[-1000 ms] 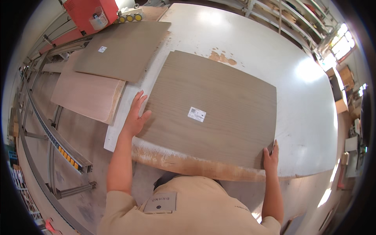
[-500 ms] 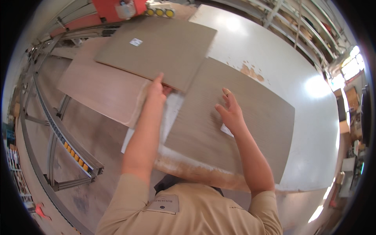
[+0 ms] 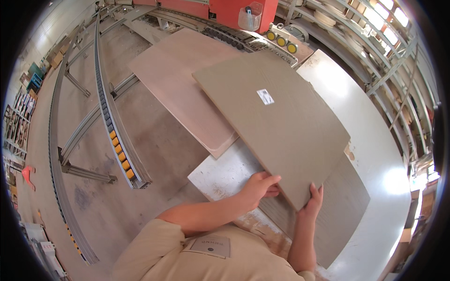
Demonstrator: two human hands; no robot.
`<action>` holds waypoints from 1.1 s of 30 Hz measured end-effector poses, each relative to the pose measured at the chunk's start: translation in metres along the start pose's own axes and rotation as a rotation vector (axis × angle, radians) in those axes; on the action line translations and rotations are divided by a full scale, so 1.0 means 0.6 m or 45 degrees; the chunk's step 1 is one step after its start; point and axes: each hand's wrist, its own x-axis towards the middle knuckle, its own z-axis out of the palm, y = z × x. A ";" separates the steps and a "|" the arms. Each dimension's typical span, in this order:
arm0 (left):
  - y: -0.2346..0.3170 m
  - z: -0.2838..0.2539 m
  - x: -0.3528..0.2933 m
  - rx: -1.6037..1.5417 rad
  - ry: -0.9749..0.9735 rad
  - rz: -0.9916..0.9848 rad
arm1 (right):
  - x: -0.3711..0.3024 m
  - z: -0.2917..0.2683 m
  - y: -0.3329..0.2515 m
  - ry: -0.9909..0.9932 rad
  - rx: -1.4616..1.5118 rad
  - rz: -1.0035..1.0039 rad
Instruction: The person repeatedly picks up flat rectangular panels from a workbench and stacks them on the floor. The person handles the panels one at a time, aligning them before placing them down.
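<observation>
A large grey-brown board (image 3: 290,122) with a small white label (image 3: 265,97) slants across the white worktable, its near corner toward me. My left hand (image 3: 260,186) grips its left edge, thumb on top and fingers curled below. At the near corner, my right hand (image 3: 312,202) clasps the board's edge. Beneath it lies a second grey-brown board (image 3: 344,206), partly covered. A pinkish board (image 3: 187,70) sticks out from under the upper board's far left side.
The white worktable (image 3: 384,159) stretches to the right. Roller rails (image 3: 110,122) with yellow rollers run along the left. A red machine (image 3: 225,14) stands at the far side, with yellow round parts (image 3: 281,41) beside it. Metal racks (image 3: 370,51) rise at the far right.
My left hand has closed on the labelled board, and my right hand has moved to its near corner. That board has come toward me, over the second board. The view has turned left.
</observation>
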 end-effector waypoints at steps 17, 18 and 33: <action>-0.076 -0.032 -0.100 0.287 0.054 -0.073 | -0.273 -0.388 -0.158 0.240 -0.075 -0.197; -0.064 -0.039 -0.112 0.530 -0.129 -0.250 | -0.274 -0.401 -0.176 0.371 -0.358 -0.250; 0.090 -0.114 0.125 0.902 -0.353 0.527 | -0.098 -0.546 -0.231 0.445 -0.988 0.040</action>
